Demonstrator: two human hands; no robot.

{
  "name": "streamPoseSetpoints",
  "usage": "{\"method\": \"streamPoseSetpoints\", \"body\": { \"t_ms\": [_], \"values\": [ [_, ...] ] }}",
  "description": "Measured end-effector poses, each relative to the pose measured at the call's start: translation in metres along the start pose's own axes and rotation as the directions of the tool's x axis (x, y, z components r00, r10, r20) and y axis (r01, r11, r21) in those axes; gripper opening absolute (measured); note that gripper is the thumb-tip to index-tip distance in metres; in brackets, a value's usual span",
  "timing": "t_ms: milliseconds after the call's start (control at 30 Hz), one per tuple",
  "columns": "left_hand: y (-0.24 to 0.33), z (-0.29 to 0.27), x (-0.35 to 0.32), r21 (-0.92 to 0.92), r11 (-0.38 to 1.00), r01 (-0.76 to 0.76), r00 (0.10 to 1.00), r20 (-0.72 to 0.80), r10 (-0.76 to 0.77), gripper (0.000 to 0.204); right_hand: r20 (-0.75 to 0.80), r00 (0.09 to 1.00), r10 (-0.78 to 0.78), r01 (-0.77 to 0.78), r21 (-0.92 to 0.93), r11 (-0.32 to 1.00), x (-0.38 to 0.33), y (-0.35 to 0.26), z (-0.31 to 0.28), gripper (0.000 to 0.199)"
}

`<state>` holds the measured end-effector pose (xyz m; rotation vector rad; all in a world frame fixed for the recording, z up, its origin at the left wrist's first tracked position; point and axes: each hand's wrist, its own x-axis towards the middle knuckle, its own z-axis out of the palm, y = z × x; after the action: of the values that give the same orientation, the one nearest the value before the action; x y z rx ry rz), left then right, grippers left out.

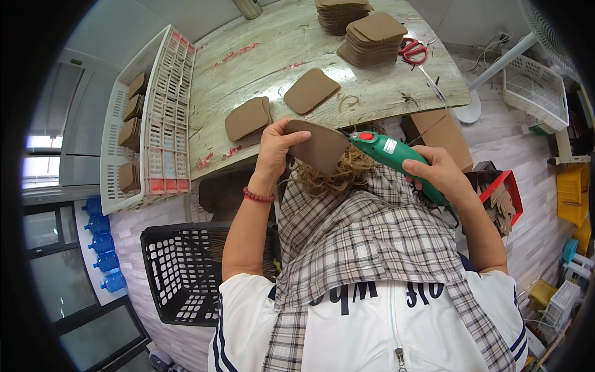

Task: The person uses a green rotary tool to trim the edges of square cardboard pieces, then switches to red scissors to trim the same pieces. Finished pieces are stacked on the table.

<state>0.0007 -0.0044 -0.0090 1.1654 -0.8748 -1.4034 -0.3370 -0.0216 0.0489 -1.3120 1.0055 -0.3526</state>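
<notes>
My left hand (273, 147) pinches a flat brown panel (318, 147) with rounded corners, thumb on top, above my lap. My right hand (441, 173) is wrapped round a green handheld power tool (396, 153) with a red switch. The tool's dark tip meets or nearly meets the panel's right edge; I cannot tell which. Below the panel, a heap of curled brown trimmings (334, 178) lies on my checked apron (347, 242). On the table (248, 77) just beyond are a single brown panel (312, 90) and a small overlapping stack of panels (247, 118).
Tall panel stacks (373, 46) and red-handled scissors (414, 52) sit at the table's far right. White crates (167, 118) with panels stand left; a black crate (180, 273) is beside me. A red box (509, 195) of brown pieces and a fan (548, 31) stand right.
</notes>
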Motion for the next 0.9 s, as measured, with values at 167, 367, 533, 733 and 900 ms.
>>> {"method": "streamPoseSetpoints", "body": {
  "t_ms": [167,367,533,733,900],
  "values": [
    [-0.003,0.003,0.001,0.032,0.998,0.056,0.998,0.033,-0.057,0.017,-0.007,1.000,-0.001,0.001,-0.018,1.000,0.000,0.000,0.004,0.038],
    [0.003,0.011,0.000,0.053,0.991,0.125,0.986,0.101,-0.130,0.017,0.009,1.000,0.004,-0.003,-0.031,1.000,0.003,-0.001,0.005,0.038],
    [0.001,0.014,-0.001,0.117,0.982,0.149,0.976,0.140,-0.165,0.016,0.002,1.000,0.005,-0.005,-0.017,1.000,0.004,-0.003,0.010,0.038],
    [0.004,0.022,-0.002,0.206,0.959,0.196,0.953,0.188,-0.236,0.018,0.015,1.000,-0.017,0.018,-0.028,0.999,0.009,-0.007,0.015,0.039],
    [-0.002,0.031,-0.007,0.134,0.965,0.227,0.946,0.204,-0.251,0.024,0.049,0.998,-0.031,0.033,-0.033,0.999,0.018,-0.013,0.022,0.037]
  ]
}}
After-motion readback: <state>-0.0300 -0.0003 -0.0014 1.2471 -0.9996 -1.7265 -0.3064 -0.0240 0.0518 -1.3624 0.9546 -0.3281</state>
